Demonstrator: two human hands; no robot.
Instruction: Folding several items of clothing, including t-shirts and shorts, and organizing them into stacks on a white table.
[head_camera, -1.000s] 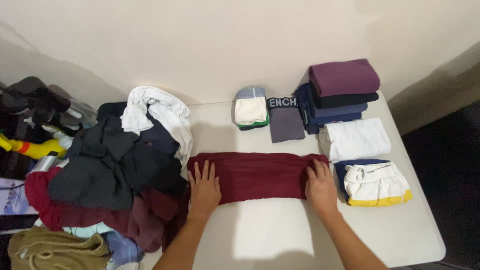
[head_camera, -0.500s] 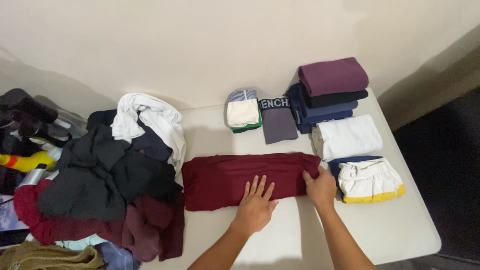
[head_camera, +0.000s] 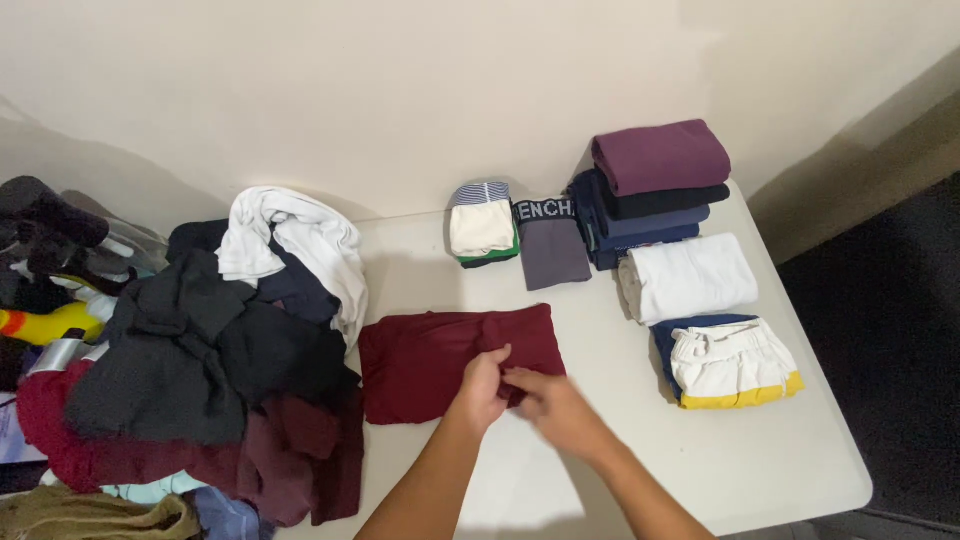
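A dark red garment (head_camera: 430, 360) lies on the white table (head_camera: 700, 450), its right end folded over toward the left. My left hand (head_camera: 480, 385) rests on its near edge with the fingers curled into the cloth. My right hand (head_camera: 548, 400) is blurred just to the right of it, gripping the folded-over end of the same garment.
A heap of unfolded black, white and maroon clothes (head_camera: 210, 350) covers the table's left side. Folded items sit at the back right: small shorts (head_camera: 482, 225), grey underwear (head_camera: 553, 248), a purple-topped stack (head_camera: 655, 180), a white shirt (head_camera: 690, 275), white-and-yellow shorts (head_camera: 735, 360).
My right hand carried the garment's right end leftward, folding it over so the piece is now shorter. My left hand shifted from the left end to the middle.
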